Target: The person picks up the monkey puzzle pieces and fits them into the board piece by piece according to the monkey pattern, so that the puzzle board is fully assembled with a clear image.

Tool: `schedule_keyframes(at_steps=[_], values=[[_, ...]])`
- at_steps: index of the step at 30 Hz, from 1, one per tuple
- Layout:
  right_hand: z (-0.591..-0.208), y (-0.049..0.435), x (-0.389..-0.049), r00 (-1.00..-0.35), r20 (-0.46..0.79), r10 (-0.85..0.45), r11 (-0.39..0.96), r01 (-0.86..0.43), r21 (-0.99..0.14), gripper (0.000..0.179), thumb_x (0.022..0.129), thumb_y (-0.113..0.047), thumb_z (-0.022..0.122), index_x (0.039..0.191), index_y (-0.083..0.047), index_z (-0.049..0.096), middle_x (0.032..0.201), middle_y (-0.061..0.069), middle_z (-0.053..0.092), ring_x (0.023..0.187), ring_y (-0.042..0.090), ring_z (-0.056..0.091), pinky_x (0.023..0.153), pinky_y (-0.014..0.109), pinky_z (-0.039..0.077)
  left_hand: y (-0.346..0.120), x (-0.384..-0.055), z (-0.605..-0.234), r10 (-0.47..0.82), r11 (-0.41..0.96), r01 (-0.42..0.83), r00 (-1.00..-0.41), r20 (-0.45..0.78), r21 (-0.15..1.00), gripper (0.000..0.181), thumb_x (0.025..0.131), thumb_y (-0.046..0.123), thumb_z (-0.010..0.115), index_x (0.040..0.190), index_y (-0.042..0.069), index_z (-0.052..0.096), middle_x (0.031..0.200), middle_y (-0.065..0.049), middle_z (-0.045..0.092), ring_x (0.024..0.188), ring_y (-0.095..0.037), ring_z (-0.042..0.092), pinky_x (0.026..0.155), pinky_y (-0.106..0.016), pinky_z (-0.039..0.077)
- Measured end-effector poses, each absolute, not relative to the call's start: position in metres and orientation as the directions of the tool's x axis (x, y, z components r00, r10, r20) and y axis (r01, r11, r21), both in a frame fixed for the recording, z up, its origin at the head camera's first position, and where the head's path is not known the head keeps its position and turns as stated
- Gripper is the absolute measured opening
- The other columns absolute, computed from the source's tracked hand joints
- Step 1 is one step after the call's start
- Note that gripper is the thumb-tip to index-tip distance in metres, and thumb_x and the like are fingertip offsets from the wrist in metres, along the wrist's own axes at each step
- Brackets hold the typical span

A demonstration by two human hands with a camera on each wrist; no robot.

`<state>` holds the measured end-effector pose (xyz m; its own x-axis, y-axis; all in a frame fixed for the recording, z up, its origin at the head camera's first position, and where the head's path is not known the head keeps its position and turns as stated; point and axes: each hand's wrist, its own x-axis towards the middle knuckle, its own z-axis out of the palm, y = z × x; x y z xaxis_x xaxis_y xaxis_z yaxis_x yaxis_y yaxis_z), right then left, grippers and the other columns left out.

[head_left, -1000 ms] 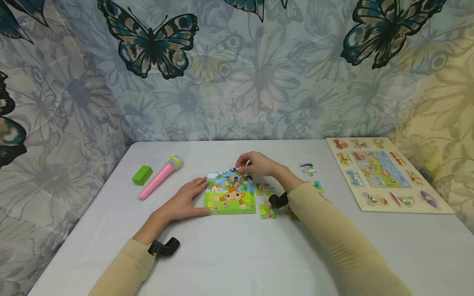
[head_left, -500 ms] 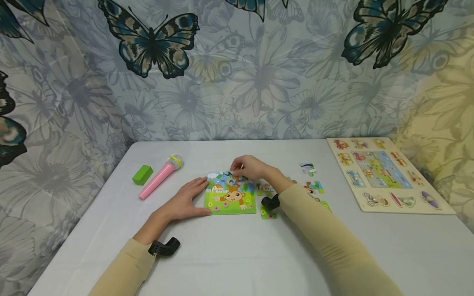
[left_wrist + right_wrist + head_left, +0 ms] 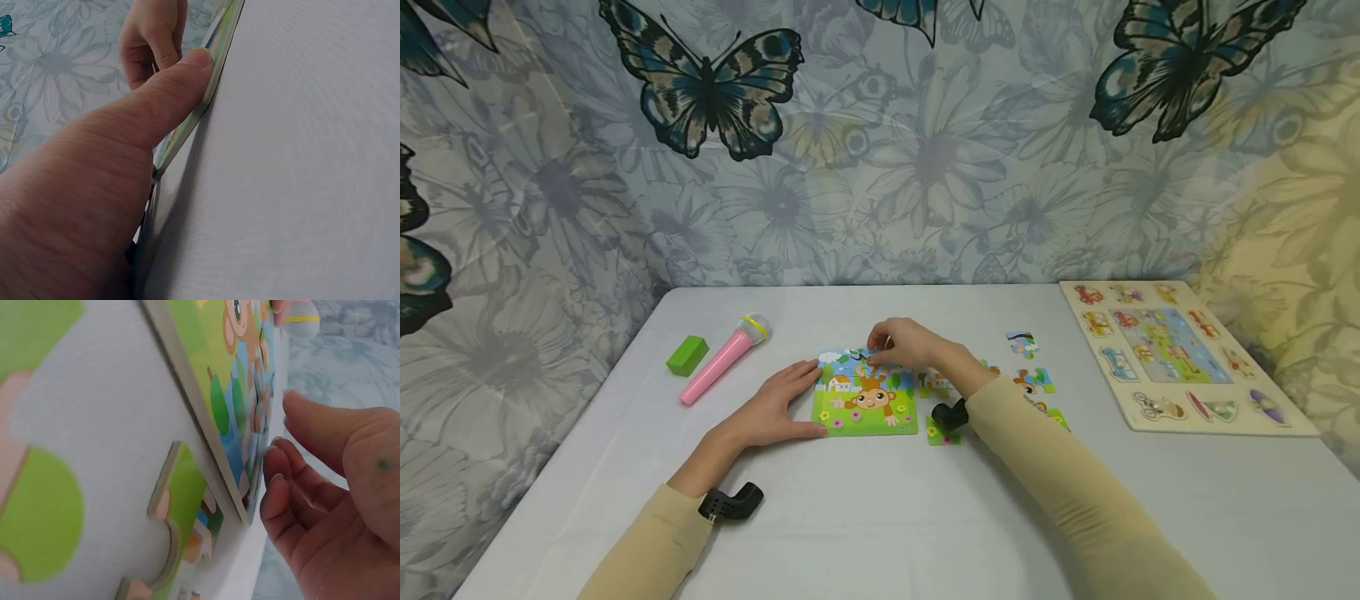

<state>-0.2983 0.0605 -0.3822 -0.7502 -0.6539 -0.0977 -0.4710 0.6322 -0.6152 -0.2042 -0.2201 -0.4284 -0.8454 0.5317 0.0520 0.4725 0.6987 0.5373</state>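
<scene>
A monkey puzzle board [image 3: 865,423] lies near the middle of the table, with a green meadow and blue sky in its picture. Along its left side rests my left hand [image 3: 775,406], fingers extended towards the far corner and thumb at the near one. In the left wrist view the thumb [image 3: 169,90] lies straight against the board's edge. Over the far right part of the board is my right hand [image 3: 904,342]. Seen from the right wrist, its thumb [image 3: 312,419] and bent fingertips stand apart beside puzzle pieces at the board's far edge, with nothing visibly pinched between them.
Loose puzzle pieces lie right of the board, including a sky piece [image 3: 1021,343] and a flower piece [image 3: 942,431]. A pink toy microphone [image 3: 722,365] and green block [image 3: 687,356] are on the left. A large picture board [image 3: 1187,408] lies at far right.
My right hand has moved slightly left and nearer over the board's far edge, then stayed almost still. The left hand holds its place beside the board.
</scene>
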Motion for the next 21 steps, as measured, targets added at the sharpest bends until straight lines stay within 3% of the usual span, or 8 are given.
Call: schedule_keyframes(at_steps=[10,21], values=[[-0.3799,0.0587,-0.2947,-0.686,-0.147,-0.712,0.642,-0.552,-0.533,0.024,0.094,-0.018,0.076,0.116,-0.01,0.07,0.107,0.007,0.057,0.095,0.02,0.058,0.087,0.033,0.05,-0.2203,-0.203,-0.4285,0.528,0.693,0.463,-0.848,0.049,0.553,0.096,0.083,0.051,0.079,0.156,0.003,0.038,0.164,-0.012,0.027,0.15,-0.037,0.018,0.118,-0.059,0.017],[-0.3775,0.0555,-0.2925,-0.673,-0.142,-0.726,0.642,-0.589,-0.491,0.024,0.094,-0.017,0.075,0.118,-0.011,0.072,0.106,0.005,0.058,0.094,0.018,0.057,0.086,0.032,0.05,-0.2203,-0.2042,-0.4308,0.532,0.69,0.47,-0.845,0.055,0.55,0.097,0.082,0.051,0.079,0.155,0.003,0.038,0.164,-0.013,0.027,0.15,-0.037,0.019,0.118,-0.059,0.017]])
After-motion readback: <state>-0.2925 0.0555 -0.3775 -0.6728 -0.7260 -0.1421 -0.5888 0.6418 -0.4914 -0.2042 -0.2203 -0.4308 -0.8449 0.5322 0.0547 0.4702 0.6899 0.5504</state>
